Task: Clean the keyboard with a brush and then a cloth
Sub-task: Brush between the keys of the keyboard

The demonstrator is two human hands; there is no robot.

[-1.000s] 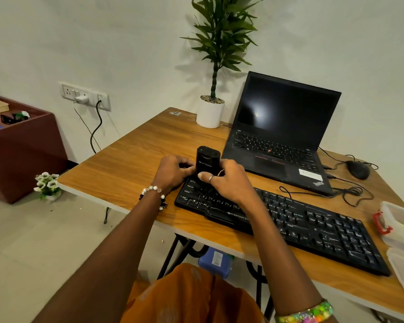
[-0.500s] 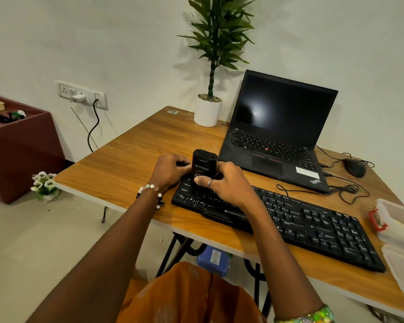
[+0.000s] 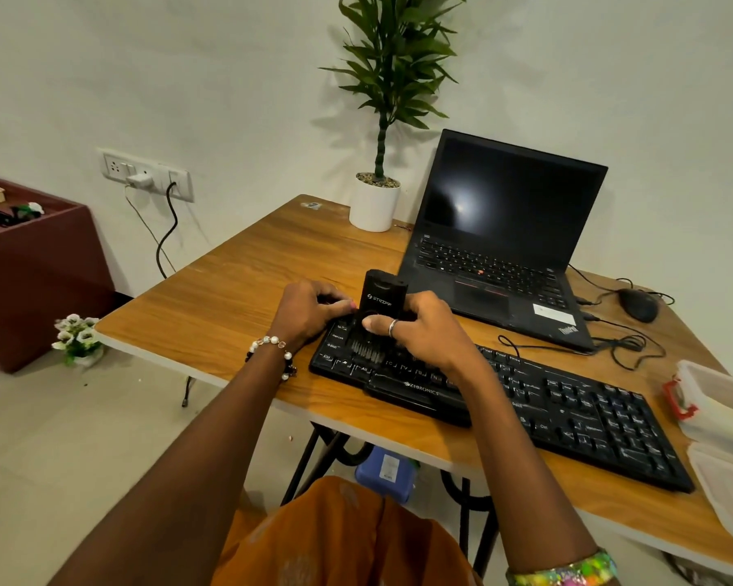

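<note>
A black plastic block-shaped brush [image 3: 381, 299] with short dark bristles is held upright on the left end of the flat black plastic keyboard [image 3: 568, 412], bristles down on the keys. It is gripped by the right hand [image 3: 424, 327], thumb across its front. The left hand [image 3: 310, 310] is curled against the keyboard's left edge; its grip cannot be told. The keyboard lies on the wood-grain table [image 3: 229, 298], near a matte black open laptop [image 3: 504, 230].

You can read "ZEBRONICS" on the front edge of the black keyboard [image 3: 568, 412]. The brush [image 3: 382, 299] carries a white word like "STRIFF". The laptop [image 3: 500, 264] shows "ThinkPad" on its palm rest.
</note>
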